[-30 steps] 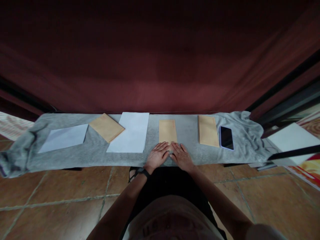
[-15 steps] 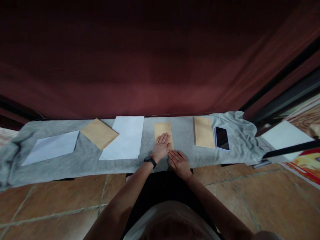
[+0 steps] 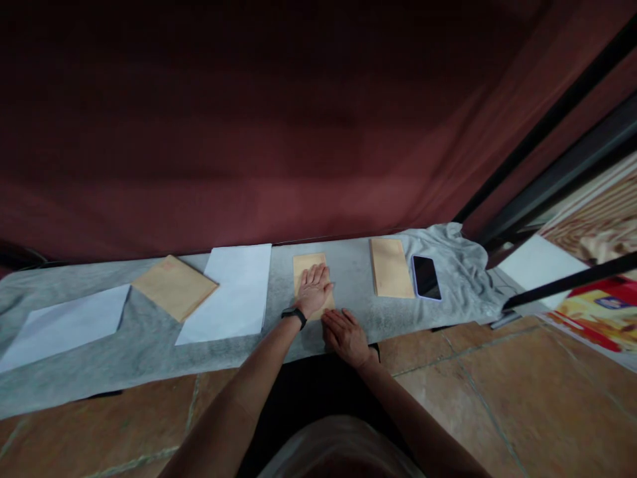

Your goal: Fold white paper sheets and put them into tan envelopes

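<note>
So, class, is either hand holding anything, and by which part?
Nothing held: left hand lies flat on the middle brown envelope, right hand flat on the grey cloth.

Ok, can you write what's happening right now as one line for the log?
left hand: flat on middle brown envelope | right hand: flat on grey cloth, near envelope's edge

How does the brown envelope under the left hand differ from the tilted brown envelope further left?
The middle envelope lies square to the edge of the grey cloth; the tilted envelope sits askew. The left hand lies flat on the middle envelope; the tilted envelope is untouched. The tilted envelope's corner meets a white sheet; the middle envelope touches none. Both are brown, flat on the cloth.
</note>
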`<state>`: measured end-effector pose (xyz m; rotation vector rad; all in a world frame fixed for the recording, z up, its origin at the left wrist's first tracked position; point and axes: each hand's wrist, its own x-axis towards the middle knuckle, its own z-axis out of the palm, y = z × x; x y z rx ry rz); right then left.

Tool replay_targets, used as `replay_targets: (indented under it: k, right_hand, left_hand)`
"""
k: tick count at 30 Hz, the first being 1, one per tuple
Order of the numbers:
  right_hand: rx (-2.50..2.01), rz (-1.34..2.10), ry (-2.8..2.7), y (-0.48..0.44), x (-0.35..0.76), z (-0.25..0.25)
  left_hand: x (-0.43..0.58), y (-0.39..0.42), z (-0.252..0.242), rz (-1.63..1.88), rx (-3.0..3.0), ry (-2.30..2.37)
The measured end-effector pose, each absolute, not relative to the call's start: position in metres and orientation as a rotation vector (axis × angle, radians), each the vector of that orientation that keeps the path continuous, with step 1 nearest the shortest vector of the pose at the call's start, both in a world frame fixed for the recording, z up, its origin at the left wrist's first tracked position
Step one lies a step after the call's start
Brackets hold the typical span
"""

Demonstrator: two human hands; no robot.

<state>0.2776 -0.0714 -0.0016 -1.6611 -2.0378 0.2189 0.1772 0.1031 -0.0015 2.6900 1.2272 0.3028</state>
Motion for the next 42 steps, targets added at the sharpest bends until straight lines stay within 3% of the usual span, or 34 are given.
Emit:
replay_targets:
  k: [12, 24, 30, 39, 42]
  right_hand:
    - [-1.604, 0.141, -1.953, -0.071, 0.274, -0.011]
    - [-2.027, -0.001, -1.605, -0.056, 0.254, -0.019]
    - [-2.049, 0.113, -1.306, -0.034, 0.254, -0.017]
    - [-1.772, 0.194, -1.278, -0.019, 0.276, -0.013]
    - [-1.620, 0.366, -1.151, -0.025, 0.281, -0.007]
  left_hand:
    - [0.113, 0.019, -0.004, 0.334, 2.792, 1.082]
    - [0.134, 0.012, 0.007, 0.059, 2.780, 1.210]
    - [0.146, 0.008, 0.015, 0.144, 2.805, 1.217]
    - [0.161, 0.017, 0.041, 0.342, 2.660, 1.290]
    - [0.152, 0.031, 0.061, 0.634, 2.397, 1.339]
